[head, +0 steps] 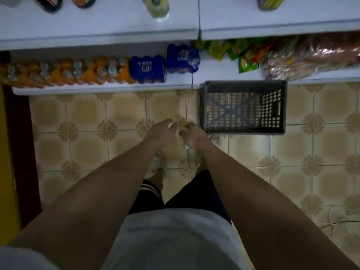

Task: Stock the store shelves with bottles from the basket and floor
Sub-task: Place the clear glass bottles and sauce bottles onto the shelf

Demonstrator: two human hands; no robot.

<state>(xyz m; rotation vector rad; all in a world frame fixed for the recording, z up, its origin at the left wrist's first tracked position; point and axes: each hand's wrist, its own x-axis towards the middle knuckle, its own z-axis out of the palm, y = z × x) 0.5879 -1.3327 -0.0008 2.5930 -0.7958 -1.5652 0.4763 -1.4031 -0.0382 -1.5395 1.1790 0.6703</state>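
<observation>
At frame centre, the left hand and right hand curl together around what looks like a small clear bottle, its white cap peeking out between them, just left of the empty grey basket. With 2 hands crowding 1 slippery bottle in dim light, it could slip to the tiled floor before reaching the lower shelf.

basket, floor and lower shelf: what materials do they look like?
Basket: moulded plastic, matte dark grey, going by the regular grid of holes and cut-out handle slot. Floor: glazed ceramic tile most likely, beige with printed motifs, visible grout lines, slight sheen. Lower shelf: smooth white board, probably painted metal, though laminate is possible.
</observation>
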